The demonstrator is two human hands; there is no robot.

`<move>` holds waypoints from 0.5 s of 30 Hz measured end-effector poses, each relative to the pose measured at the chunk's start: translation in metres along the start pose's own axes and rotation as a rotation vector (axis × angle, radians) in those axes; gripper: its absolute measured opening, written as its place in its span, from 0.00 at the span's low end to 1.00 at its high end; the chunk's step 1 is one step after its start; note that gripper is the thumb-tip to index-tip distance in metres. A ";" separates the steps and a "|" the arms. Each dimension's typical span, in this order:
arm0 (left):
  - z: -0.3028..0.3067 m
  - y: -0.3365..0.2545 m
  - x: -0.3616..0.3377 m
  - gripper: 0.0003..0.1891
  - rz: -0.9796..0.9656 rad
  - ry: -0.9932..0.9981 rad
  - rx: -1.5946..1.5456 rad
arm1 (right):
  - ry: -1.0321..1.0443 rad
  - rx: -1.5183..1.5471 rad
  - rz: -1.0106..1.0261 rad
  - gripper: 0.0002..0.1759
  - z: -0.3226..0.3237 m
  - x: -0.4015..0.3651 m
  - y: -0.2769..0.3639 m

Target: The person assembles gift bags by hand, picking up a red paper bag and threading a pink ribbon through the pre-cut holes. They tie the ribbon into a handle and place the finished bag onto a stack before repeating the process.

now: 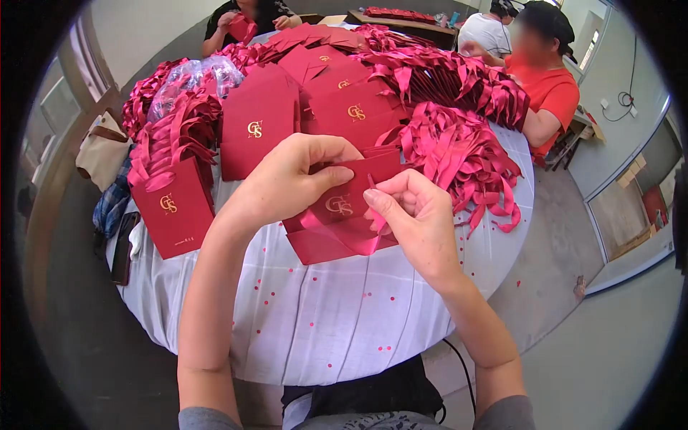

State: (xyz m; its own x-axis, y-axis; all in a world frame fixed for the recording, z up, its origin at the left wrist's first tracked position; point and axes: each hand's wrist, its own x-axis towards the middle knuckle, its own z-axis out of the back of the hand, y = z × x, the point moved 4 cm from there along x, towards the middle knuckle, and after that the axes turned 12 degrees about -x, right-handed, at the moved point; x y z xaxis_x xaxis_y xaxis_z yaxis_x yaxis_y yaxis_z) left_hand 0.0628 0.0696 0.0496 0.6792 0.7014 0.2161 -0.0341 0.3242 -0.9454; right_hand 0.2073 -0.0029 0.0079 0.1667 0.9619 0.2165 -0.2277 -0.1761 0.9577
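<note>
Between my two hands is a dark red paper gift bag (pixel 308 247) with a gold monogram, tilted over the front of the table. My left hand (pixel 297 175) grips its upper edge, thumb on the front face and fingers behind. A pinkish-red satin ribbon (pixel 358 242) loops across the bag's front. My right hand (pixel 416 218) pinches the ribbon close to the bag's top edge; the fingertips partly hide that end. Just behind lie more flat red bags (pixel 258 118) with the same monogram. Right of them is a heap of loose ribbons (pixel 459 161).
A stack of ribboned bags (pixel 168 208) stands at the left. Behind it is a clear plastic bag (pixel 190 86). Small red paper dots are scattered on the white tablecloth (pixel 322 330). One person in an orange-red shirt (pixel 552 100) sits at right; another is across the table.
</note>
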 end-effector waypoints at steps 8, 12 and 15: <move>-0.008 -0.007 -0.002 0.08 0.050 0.038 0.112 | 0.019 -0.024 -0.012 0.07 0.004 -0.002 0.005; -0.013 -0.010 -0.003 0.07 0.029 0.004 0.182 | 0.018 0.009 -0.008 0.07 0.007 -0.005 0.004; -0.015 -0.011 -0.005 0.07 -0.027 -0.026 0.184 | 0.017 0.043 -0.025 0.07 0.007 -0.008 0.002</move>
State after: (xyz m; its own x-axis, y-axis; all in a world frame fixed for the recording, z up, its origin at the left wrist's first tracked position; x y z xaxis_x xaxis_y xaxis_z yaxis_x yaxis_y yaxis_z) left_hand 0.0710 0.0535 0.0551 0.6628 0.7063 0.2488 -0.1514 0.4518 -0.8792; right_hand 0.2125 -0.0122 0.0099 0.1549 0.9695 0.1898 -0.1820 -0.1608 0.9700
